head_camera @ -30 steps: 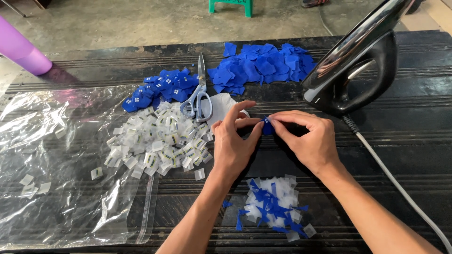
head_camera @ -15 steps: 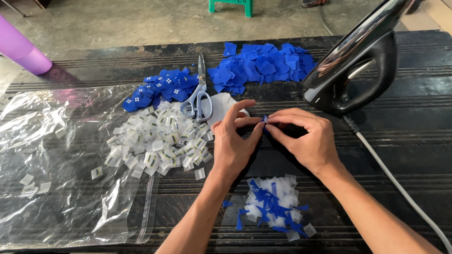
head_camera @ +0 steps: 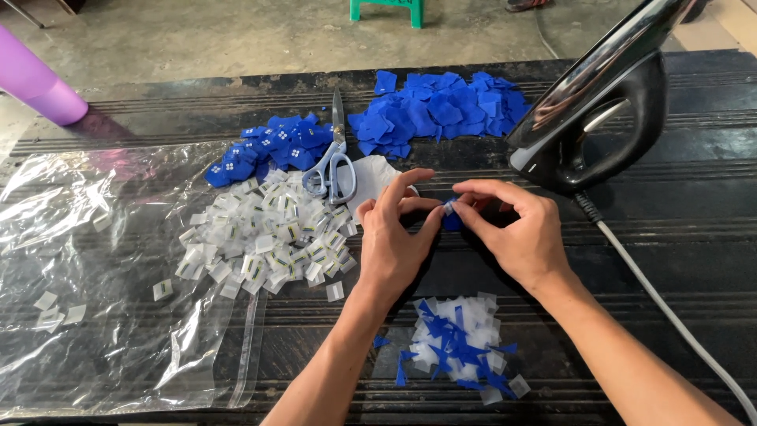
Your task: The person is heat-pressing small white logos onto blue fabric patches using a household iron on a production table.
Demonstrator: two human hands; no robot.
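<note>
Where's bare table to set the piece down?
Bare: right of the right hand, beyond the iron's cord; also between the scrap pile and plastic bag. Crowded: white pieces, scissors, blue squares.

Centre frame, left hand (head_camera: 392, 246) and right hand (head_camera: 522, 235) meet, a small fabric piece (head_camera: 451, 220) pinched between them. Just left of them, a heap of tiny packets (head_camera: 264, 237) sits at the edge of a plastic bag (head_camera: 95, 276). Scissors (head_camera: 333, 162) lie above that heap, between two stacks of squares (head_camera: 272, 147) (head_camera: 441, 110). Iron (head_camera: 599, 110) stands upper right. Scraps (head_camera: 461, 347) lie at the lower centre, between the forearms.
</note>
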